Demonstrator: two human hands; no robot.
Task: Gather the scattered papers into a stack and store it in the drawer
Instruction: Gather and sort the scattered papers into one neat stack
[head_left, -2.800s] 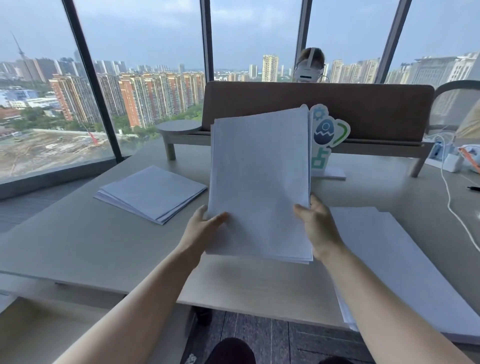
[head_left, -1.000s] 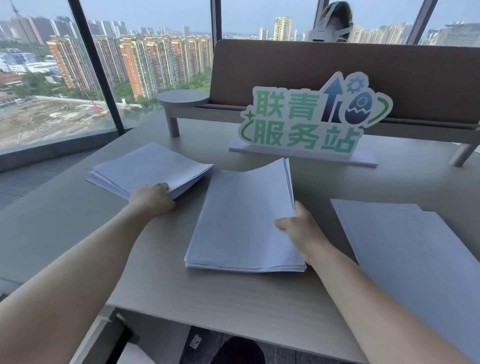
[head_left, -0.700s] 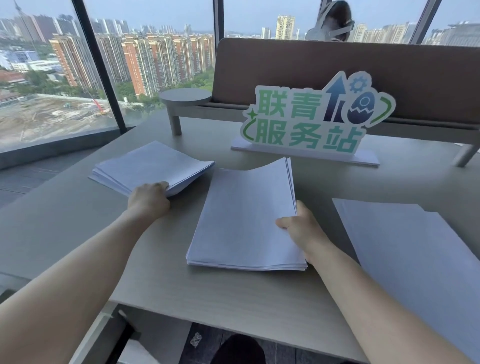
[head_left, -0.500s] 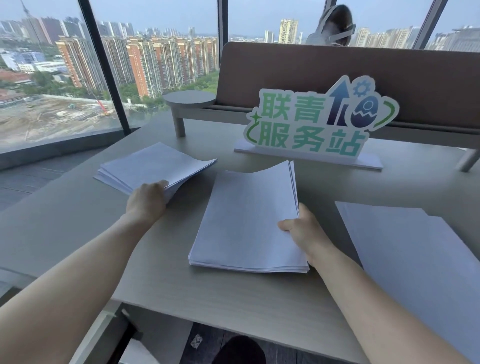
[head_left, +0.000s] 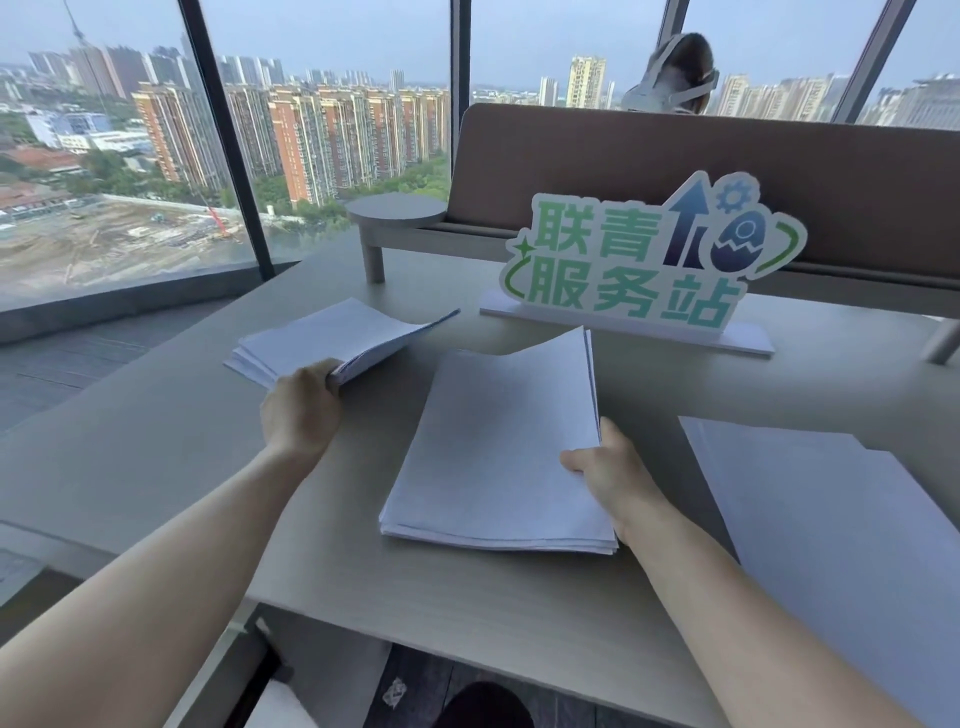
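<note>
High-rise window view behind grey desk (head_left: 156, 441). Left hand (head_left: 301, 410) grips near corner of left paper pile (head_left: 332, 338), corner lifted. Right hand (head_left: 608, 467) pinches right edge of centre stack (head_left: 498, 447), flat on desk. Loose sheets (head_left: 831, 519) far right. Sign (head_left: 649, 254) behind.

Three paper piles (head_left: 498, 447) side by side on desk (head_left: 156, 441); sign (head_left: 644, 260) behind.

Centre stack of white papers (head_left: 501, 447) is lying flat at mid-frame, far corner curling up, edges slightly fanned at the near right. Left stack (head_left: 332, 335) is sitting in the upper-left-of-centre area, its near right corner lifting off the surface. Loose sheets (head_left: 831, 519) are lying overlapped at the right edge of frame.
</note>
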